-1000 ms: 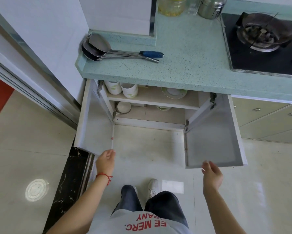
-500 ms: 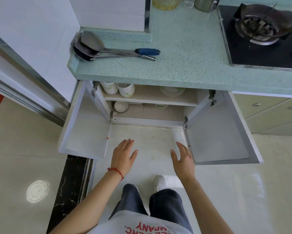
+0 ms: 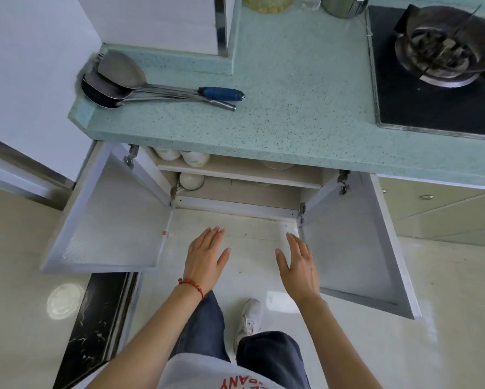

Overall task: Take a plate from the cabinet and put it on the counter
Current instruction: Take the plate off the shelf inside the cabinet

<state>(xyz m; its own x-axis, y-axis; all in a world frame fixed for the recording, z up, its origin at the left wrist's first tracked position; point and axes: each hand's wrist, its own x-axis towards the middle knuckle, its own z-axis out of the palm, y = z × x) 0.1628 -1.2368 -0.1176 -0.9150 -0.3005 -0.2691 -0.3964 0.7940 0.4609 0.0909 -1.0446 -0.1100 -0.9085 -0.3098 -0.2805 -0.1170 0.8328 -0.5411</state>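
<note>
The cabinet (image 3: 235, 202) under the speckled teal counter (image 3: 292, 108) stands with both doors swung wide. A pale plate (image 3: 277, 164) peeks out on the upper shelf, mostly hidden by the counter edge. White bowls (image 3: 179, 156) sit at the shelf's left end, and another white bowl (image 3: 191, 181) lies on the level below. My left hand (image 3: 205, 256) and my right hand (image 3: 299, 265) hover flat and empty, fingers spread, in front of the opening between the two doors.
The left door (image 3: 109, 217) and right door (image 3: 353, 242) flank my hands. Metal ladles (image 3: 129, 85) lie on the counter's left part. A gas stove (image 3: 438, 68) fills the right. Jars (image 3: 266, 1) stand at the back. Drawers (image 3: 438, 209) lie to the right.
My hands let go of the door edges and came together in front of the opening. The doors swung wider. The view moved closer to the counter.
</note>
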